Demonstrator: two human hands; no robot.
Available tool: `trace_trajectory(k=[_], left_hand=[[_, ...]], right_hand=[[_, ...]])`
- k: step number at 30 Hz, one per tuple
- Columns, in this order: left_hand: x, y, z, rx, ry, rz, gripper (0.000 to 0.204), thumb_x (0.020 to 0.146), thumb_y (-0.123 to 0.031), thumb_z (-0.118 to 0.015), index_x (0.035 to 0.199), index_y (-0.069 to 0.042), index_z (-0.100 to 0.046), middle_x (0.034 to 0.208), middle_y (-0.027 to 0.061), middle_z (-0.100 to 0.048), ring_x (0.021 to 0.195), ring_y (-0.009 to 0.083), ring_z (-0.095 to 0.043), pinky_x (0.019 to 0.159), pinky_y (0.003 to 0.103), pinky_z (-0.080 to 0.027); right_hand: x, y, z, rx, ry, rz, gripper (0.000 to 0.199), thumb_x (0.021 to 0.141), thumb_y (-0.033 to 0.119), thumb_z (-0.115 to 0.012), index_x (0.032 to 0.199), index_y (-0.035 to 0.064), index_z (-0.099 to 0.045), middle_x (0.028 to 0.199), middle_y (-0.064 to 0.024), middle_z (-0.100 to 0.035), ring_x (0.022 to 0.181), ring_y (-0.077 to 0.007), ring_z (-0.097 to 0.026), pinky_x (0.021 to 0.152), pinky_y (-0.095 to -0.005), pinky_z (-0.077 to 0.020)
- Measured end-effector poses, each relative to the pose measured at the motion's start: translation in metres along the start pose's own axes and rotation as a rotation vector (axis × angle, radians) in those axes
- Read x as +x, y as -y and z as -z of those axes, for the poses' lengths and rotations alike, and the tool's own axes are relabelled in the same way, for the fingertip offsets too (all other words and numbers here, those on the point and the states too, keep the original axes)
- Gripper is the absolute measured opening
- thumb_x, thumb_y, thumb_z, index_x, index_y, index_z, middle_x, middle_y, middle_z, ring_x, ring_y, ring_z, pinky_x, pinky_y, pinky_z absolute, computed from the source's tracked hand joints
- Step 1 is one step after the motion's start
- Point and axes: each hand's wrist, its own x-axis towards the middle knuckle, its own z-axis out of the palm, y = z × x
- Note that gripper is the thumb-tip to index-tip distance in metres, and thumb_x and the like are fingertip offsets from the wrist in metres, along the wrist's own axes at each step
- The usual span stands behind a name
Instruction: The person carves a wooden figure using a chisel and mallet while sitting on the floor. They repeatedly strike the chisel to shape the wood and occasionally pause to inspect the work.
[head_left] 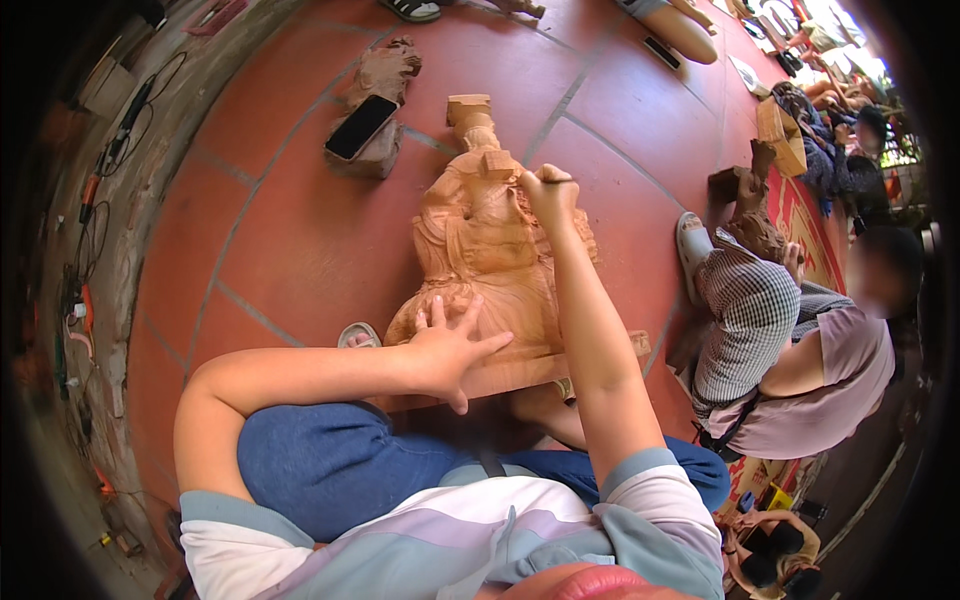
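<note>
A carved wooden statue (495, 245) of a robed figure lies on the tiled floor, its broad base close to my lap and its narrow end pointing away. My left hand (452, 350) rests open on the lower carving near the base, fingers spread. My right hand (551, 195) is closed in a fist at the statue's upper right side. A thin dark stick-like thing (568, 181) shows at that fist; most of it is hidden by the fingers, so its kind cannot be made out.
Beyond the statue to the left, a black smartphone (361, 127) lies on a rough wood piece (385, 75). At right a seated person (750, 320) is beside a dark carved wood piece (757, 215). Cables (100, 200) run along the left wall. Another phone (661, 53) lies at the back.
</note>
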Motion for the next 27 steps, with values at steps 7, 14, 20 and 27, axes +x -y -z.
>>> trace_trajectory(k=[7,14,20,27], left_hand=[[0.000,0.000,-0.001,-0.013,0.001,0.010,0.111,0.051,-0.039,-0.085,0.142,-0.037,-0.020,0.147,0.0258,0.004,0.121,0.0674,-0.008,0.097,0.069,-0.021],[-0.001,-0.002,0.001,-0.006,0.009,0.019,0.111,0.051,-0.040,-0.085,0.142,-0.037,-0.021,0.147,0.0263,0.002,0.121,0.0674,-0.007,0.097,0.069,-0.021],[-0.001,0.001,-0.003,0.005,-0.013,0.002,0.112,0.052,-0.037,-0.084,0.143,-0.035,-0.019,0.148,0.0242,0.005,0.122,0.0662,-0.008,0.097,0.068,-0.024],[-0.001,0.002,-0.003,-0.023,-0.013,0.000,0.111,0.052,-0.039,-0.085,0.142,-0.037,-0.019,0.147,0.0258,0.003,0.122,0.0671,-0.008,0.098,0.069,-0.021]], right_hand=[[0.004,0.019,0.002,-0.035,0.019,-0.047,0.017,0.069,0.014,-0.066,0.059,0.0023,-0.060,0.051,-0.0055,-0.056,0.049,-0.0091,-0.049,0.050,-0.0276,-0.0423],[-0.004,0.007,-0.002,-0.030,0.018,0.021,0.017,0.068,0.015,-0.066,0.061,0.0009,-0.060,0.052,-0.0091,-0.055,0.048,-0.0121,-0.049,0.052,-0.0287,-0.0431],[-0.012,-0.009,0.000,0.072,0.124,0.065,0.023,0.073,0.018,-0.066,0.059,0.0015,-0.058,0.050,-0.0015,-0.054,0.049,-0.0056,-0.042,0.047,-0.0241,-0.0375],[-0.019,-0.019,-0.007,0.025,-0.088,0.112,0.020,0.072,0.018,-0.065,0.058,0.0042,-0.060,0.051,-0.0036,-0.056,0.049,-0.0085,-0.047,0.049,-0.0270,-0.0399]])
